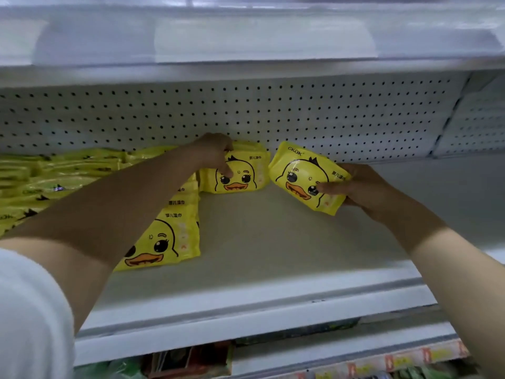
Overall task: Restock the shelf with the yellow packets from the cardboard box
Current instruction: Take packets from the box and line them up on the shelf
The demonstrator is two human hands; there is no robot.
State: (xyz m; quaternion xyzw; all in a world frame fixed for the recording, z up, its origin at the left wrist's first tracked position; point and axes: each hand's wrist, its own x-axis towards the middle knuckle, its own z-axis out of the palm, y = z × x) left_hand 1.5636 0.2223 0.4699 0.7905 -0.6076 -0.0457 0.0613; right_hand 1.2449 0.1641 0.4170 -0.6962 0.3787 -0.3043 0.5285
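Yellow duck-face packets fill the left of the white shelf (273, 242). A row of them (175, 231) stands upright, running from front to back. My left hand (216, 154) grips the top of an upright packet (246, 179) at the back, against the pegboard, with fingers over its top edge and thumb on its face. My right hand (358, 187) holds another yellow packet (303, 176) tilted just above the shelf, to the right of the first, thumb across its front. The cardboard box is out of view.
A white pegboard back wall (300, 113) closes the shelf. The upper shelf's edge (246, 50) hangs overhead. More flat yellow packets (54, 179) lie at the far left. A lower shelf with price tags (382, 362) and other goods shows beneath.
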